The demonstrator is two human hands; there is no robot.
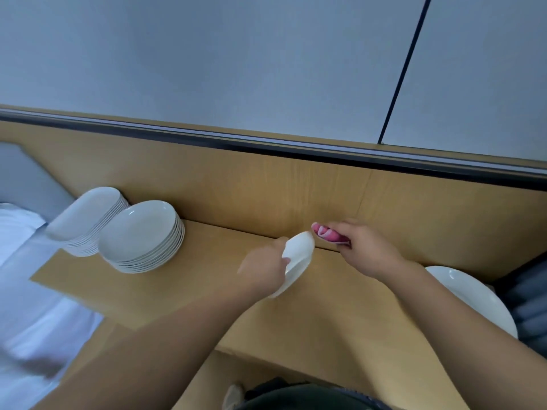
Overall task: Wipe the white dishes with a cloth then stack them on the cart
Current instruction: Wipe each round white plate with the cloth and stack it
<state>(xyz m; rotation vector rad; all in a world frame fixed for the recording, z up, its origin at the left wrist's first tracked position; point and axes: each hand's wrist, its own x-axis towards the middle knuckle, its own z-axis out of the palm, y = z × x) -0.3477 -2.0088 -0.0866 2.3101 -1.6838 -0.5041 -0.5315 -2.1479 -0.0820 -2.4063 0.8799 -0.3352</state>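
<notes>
At frame centre, above the wooden bench (183,279), the left hand (263,269) grips a tilted white dish (297,258) while the right hand (362,247) clutches a pink cloth (327,233) beside its rim, two dish stacks (142,236) at left.

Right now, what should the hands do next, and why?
Probably bring the pink folded cloth in the right hand onto the small white ceramic dish that the left hand holds tilted: the cloth sits just beside its rim, not on its face.
</notes>
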